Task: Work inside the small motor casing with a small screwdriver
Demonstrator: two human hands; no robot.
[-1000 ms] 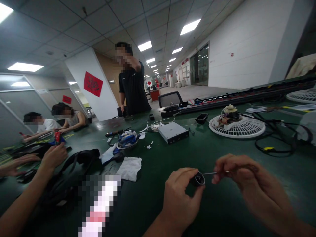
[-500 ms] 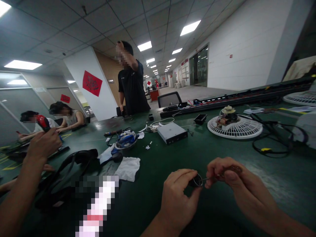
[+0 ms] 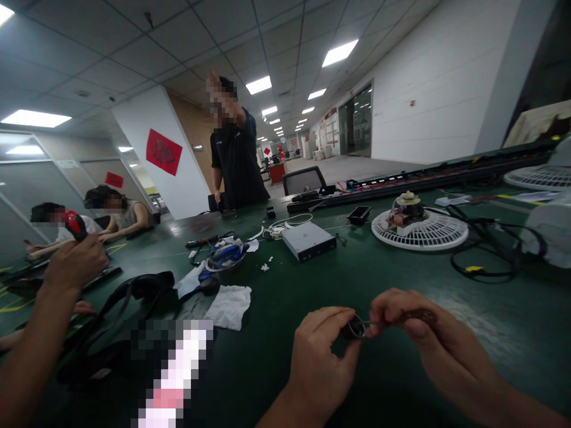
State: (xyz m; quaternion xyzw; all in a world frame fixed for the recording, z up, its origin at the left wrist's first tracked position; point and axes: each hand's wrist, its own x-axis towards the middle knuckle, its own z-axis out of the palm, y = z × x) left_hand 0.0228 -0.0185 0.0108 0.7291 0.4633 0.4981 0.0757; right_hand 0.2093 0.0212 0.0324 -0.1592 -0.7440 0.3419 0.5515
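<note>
Head view.
- My L hand (image 3: 323, 359): grip closed on small black round part (image 3: 355, 327), held just above green bench (image 3: 312, 285), near its front.
- My R hand (image 3: 419, 339): grip pinched tight on thin tool (image 3: 419, 315), tip touching the part.
- Nearby: white cloth (image 3: 229, 306), grey box (image 3: 308, 239), fan grille (image 3: 419, 232).
- Far L: co-worker's hand (image 3: 75, 261) w/ red-handled tool (image 3: 74, 224).

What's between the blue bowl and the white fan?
A grey box lies on the table between them, in the head view.
</note>
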